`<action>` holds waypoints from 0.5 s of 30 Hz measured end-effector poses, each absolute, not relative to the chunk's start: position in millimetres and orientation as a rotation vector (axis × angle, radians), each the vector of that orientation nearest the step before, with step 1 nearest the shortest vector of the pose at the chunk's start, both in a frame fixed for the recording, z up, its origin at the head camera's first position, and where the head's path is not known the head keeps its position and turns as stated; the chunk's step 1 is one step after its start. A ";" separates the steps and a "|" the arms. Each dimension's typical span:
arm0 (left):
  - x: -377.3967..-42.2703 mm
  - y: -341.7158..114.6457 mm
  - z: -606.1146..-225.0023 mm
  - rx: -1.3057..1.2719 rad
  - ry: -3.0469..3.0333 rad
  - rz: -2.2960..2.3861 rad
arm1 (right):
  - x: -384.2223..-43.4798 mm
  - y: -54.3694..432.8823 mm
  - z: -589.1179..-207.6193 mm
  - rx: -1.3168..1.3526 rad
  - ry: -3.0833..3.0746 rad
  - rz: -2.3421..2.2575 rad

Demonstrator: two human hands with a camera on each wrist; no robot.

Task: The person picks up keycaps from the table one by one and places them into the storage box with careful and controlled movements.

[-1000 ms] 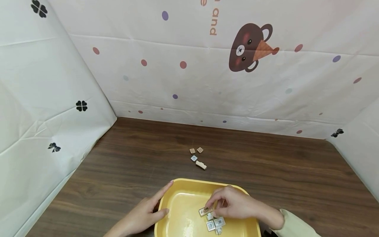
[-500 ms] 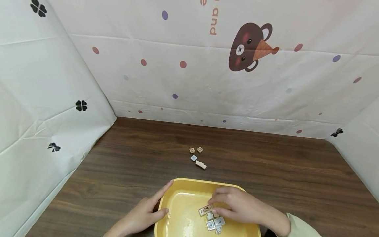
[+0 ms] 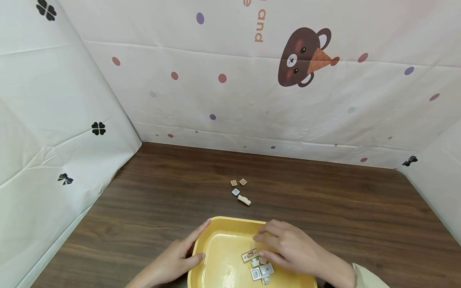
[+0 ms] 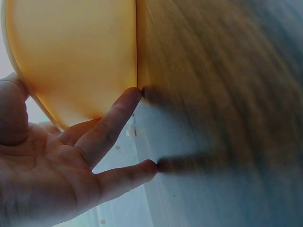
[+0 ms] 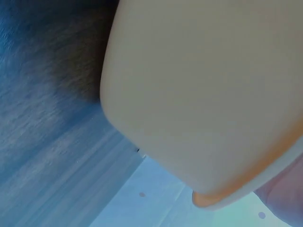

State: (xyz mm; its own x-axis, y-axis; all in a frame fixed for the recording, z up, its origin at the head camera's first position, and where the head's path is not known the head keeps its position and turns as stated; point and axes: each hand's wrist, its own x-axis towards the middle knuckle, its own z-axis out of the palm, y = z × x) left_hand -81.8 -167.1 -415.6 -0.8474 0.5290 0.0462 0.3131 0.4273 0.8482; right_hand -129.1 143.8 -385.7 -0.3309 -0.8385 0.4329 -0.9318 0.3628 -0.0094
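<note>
A yellow plastic tray (image 3: 219,240) stands at the front of the table, holding a small group of printed tiles. My left hand (image 3: 176,258) holds its left rim, thumb over the inside and fingers spread outside. In the left wrist view, those fingers (image 4: 111,118) lie along the outer wall, two tips near the tabletop. Over the tray's right side is my right hand (image 3: 291,248), thumb and forefinger apart with no tile between them. Its thumb tip is right at a cream piece (image 3: 263,260). Alongside lie a long tile with lettering (image 3: 250,255), a square tile (image 3: 256,274) and a pale rectangular tile (image 3: 267,270).
Behind the tray on the dark wood table (image 3: 162,192) lie two tan square tiles (image 3: 239,182), a bluish tile (image 3: 235,192) and a cream notched piece (image 3: 244,200). White printed cloth (image 3: 216,100) walls the back and sides. The tray's outside (image 5: 189,94) fills much of the right wrist view.
My right hand has drawn away from the long tile, up and to the right, and its thumb and forefinger have parted. My left hand has stayed on the tray's rim.
</note>
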 end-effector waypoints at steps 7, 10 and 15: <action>-81.5 -167.2 -414.8 0.727 2.443 1.389 | -133.2 147.0 -384.5 1.435 -2.307 0.248; -81.3 -167.1 -414.6 0.723 2.440 1.392 | -135.8 149.2 -385.5 1.396 -2.337 0.206; -81.0 -166.8 -415.3 0.714 2.427 1.406 | -142.5 151.1 -389.3 1.358 -2.367 0.157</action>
